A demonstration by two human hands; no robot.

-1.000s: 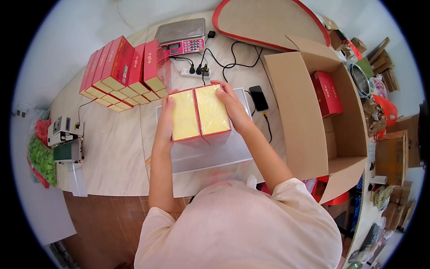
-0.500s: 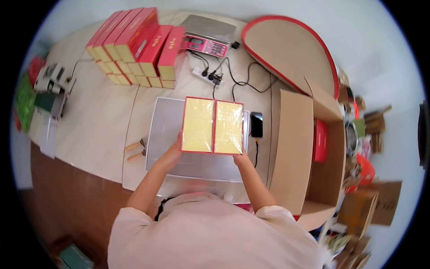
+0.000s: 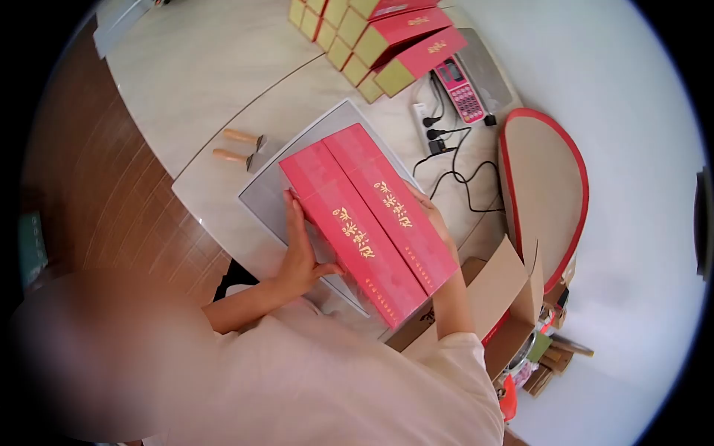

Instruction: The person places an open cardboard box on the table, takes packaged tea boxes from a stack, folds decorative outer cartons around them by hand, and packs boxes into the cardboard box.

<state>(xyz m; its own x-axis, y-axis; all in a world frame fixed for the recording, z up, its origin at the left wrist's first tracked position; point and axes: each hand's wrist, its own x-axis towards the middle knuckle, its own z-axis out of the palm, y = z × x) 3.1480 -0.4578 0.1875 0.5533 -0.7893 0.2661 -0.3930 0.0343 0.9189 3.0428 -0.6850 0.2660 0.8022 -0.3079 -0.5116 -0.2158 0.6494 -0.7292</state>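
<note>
Two long red gift boxes (image 3: pixel 368 223) with gold lettering lie side by side as one wrapped pair, held slantwise above the table. My left hand (image 3: pixel 301 249) presses along their left side, thumb and fingers spread against it. My right hand (image 3: pixel 424 199) grips the opposite long side; most of its fingers are hidden behind the boxes. Beneath them is a grey flat panel (image 3: pixel 271 195) with a white rim. Two wooden-handled tools (image 3: pixel 242 135) lie beside the panel's left corner.
Stacked red and yellow boxes (image 3: pixel 405 33) stand at the back. Near them are a pink-keypad scale (image 3: pixel 462 93), a white power strip (image 3: pixel 428 126) and loose black cables. A red-rimmed beige board (image 3: pixel 550 178) leans right, above an open cardboard carton (image 3: pixel 494 286) holding something red.
The wrapped pair has turned from its yellow ends facing me to its red lettered faces, and now slants toward the carton. The camera view has rotated and shifted.
</note>
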